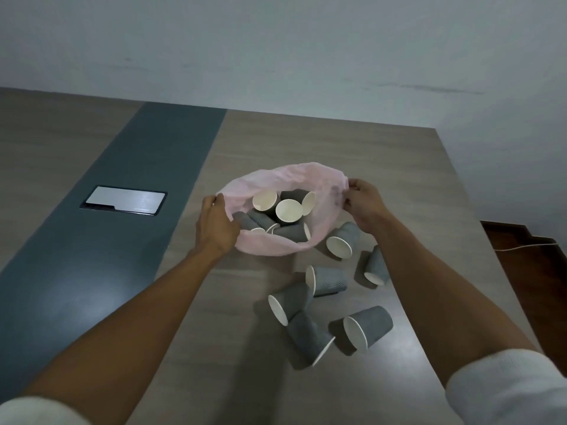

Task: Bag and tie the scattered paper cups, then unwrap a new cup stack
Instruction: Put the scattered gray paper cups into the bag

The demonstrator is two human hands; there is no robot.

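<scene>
The left hand (pixel 216 223) pinches the left rim of a thin, translucent pink plastic bag (pixel 270 245), fingers curled over its edge. The right hand (pixel 363 204) grips the opposite rim the same way, so the mouth is stretched wide between them, facing up. Inside the bag lie about seven dark grey ribbed paper cups with cream interiors (pixel 288 211), tumbled at mixed angles, several mouths turned upward. On the wood-grain bench (pixel 221 317), nearer the person and below the right hand, six more grey cups (pixel 326 282) lie on their sides, well scattered, mouths pointing mostly left or towards the viewer. No writing is legible on any cup. Far left, a silver rectangular plate (pixel 124 200) sits in the bench's dark grey strip (pixel 92 256).
</scene>
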